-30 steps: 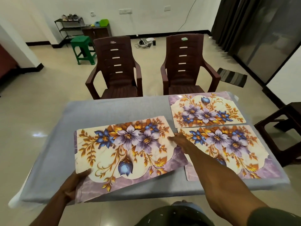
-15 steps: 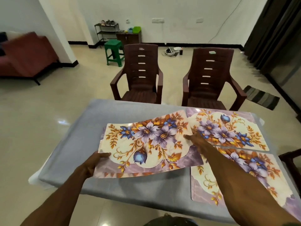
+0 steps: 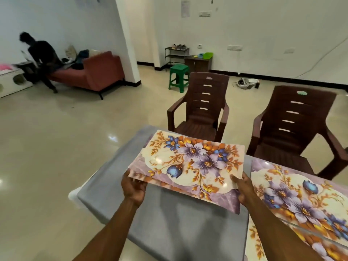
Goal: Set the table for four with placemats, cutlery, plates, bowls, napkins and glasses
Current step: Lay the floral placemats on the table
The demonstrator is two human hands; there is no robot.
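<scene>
Above the grey tabletop (image 3: 169, 219), both hands hold a floral placemat (image 3: 190, 162) lifted clear of the cloth — its shadow falls on the grey surface beneath. A second sheet's edge peeks out under its near left corner, so more than one mat may be in the grip; I cannot tell for sure. The left hand (image 3: 132, 187) grips the near left corner, fingers curled underneath and thumb on top. The right hand (image 3: 243, 189) pinches the near right corner in the same way. The mat tilts, its far edge reaching toward the table's far left corner.

To the right, a second placemat (image 3: 293, 196) with the same purple and blue flowers lies flat on the tabletop, and a third placemat (image 3: 282, 243) lies nearer, partly cut off by the frame's edge.

Beyond the table stand two brown plastic chairs — the left chair (image 3: 201, 108) facing the held mat, the right chair (image 3: 295, 125) behind the flat mats. Further back are a green stool (image 3: 178, 77), a red sofa (image 3: 94, 72) and a person in dark clothes (image 3: 41, 57) bending near it.
</scene>
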